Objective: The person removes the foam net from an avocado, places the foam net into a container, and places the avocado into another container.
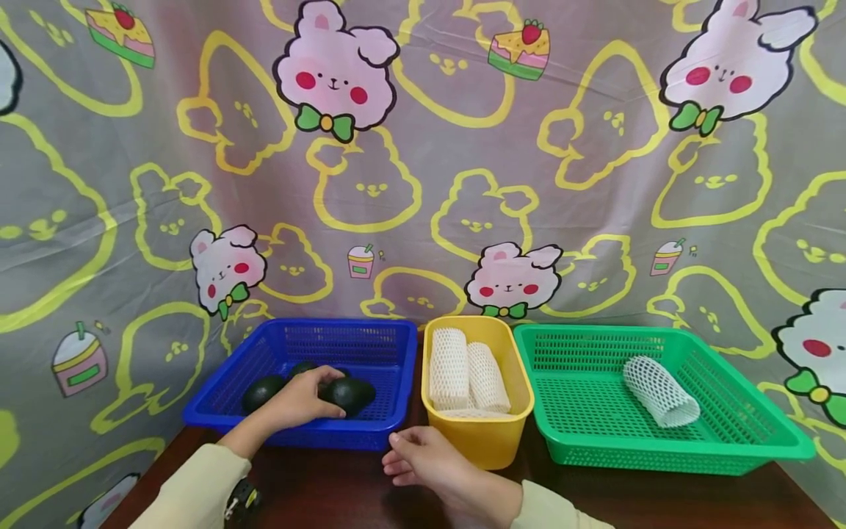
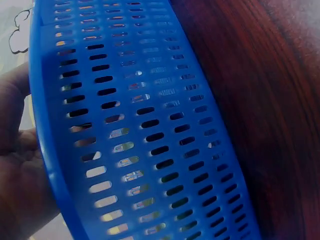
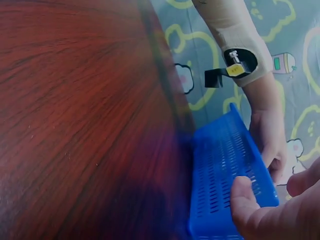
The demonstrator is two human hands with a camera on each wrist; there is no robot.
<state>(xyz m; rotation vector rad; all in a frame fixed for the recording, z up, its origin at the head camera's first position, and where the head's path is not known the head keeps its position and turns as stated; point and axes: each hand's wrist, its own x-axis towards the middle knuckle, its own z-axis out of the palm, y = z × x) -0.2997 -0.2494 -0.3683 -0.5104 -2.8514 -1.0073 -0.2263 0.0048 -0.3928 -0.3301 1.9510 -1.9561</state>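
Note:
In the head view my left hand (image 1: 301, 398) reaches over the near rim of the blue basket (image 1: 291, 435). Its thumb and fingers grip a dark green avocado (image 1: 355, 397) lying toward the basket's right side. Another avocado (image 1: 261, 393) sits at the left, and one more shows partly behind the hand. The basket wall blocks most of the left wrist view, with part of the left hand (image 2: 22, 175) beyond it. My right hand (image 1: 432, 461) holds nothing, its fingers loosely bent, in front of the gap between the blue basket and the yellow bin (image 1: 485, 441).
The yellow bin contains several white foam net sleeves (image 1: 449, 367). Right of it stands a green basket (image 1: 648, 455) with a single foam net sleeve (image 1: 661, 391) inside. All three containers stand on a dark wooden table (image 1: 317, 485), before a patterned curtain (image 1: 423, 147).

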